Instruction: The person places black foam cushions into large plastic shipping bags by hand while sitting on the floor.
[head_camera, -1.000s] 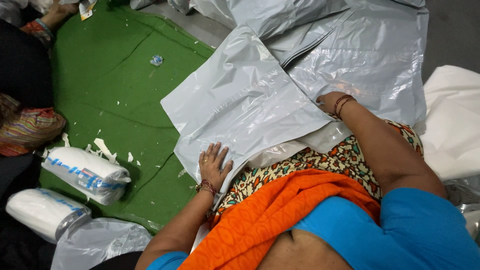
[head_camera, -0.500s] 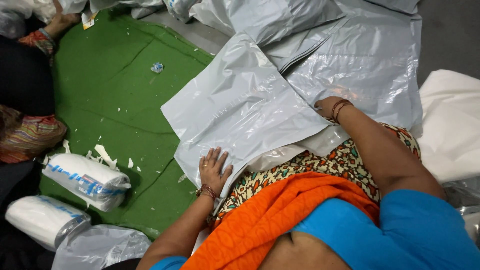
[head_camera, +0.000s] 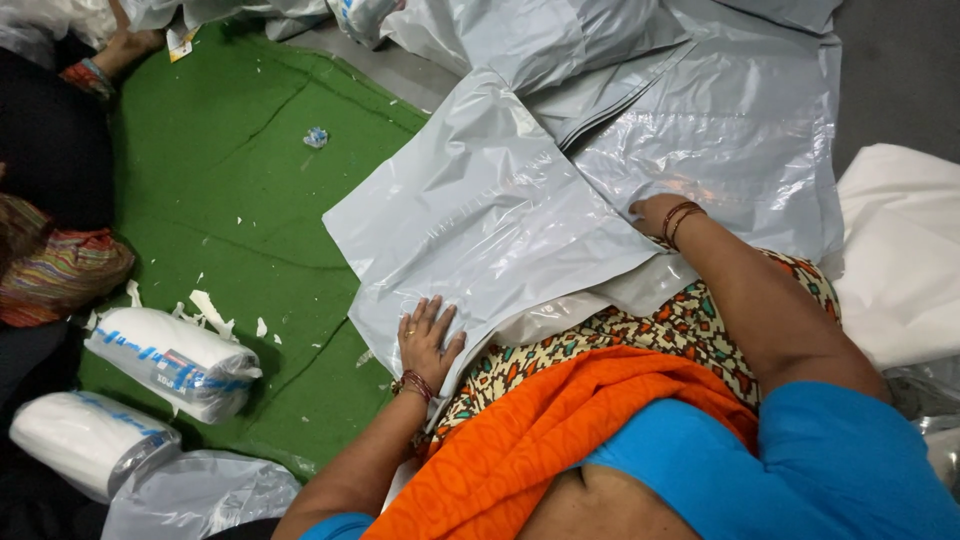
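From the head camera, looking down, a big grey plastic bag (head_camera: 490, 230) lies flat across the person's lap and out onto the green mat (head_camera: 220, 220). The left hand (head_camera: 428, 340) is spread wide, fingers apart, pressing flat on the bag's near corner. The right hand (head_camera: 655, 212) rests on the bag's far right edge (its fingers are tucked at the plastic, so I cannot tell if they pinch it or just press). The bag sits between both hands, touching each. Its long side runs from the left hand up and away to the right. One corner points to the mat on the left. More grey bags (head_camera: 720, 120) lie behind it. Two white rolls (head_camera: 170, 362) sit on the mat, well apart from the hands.
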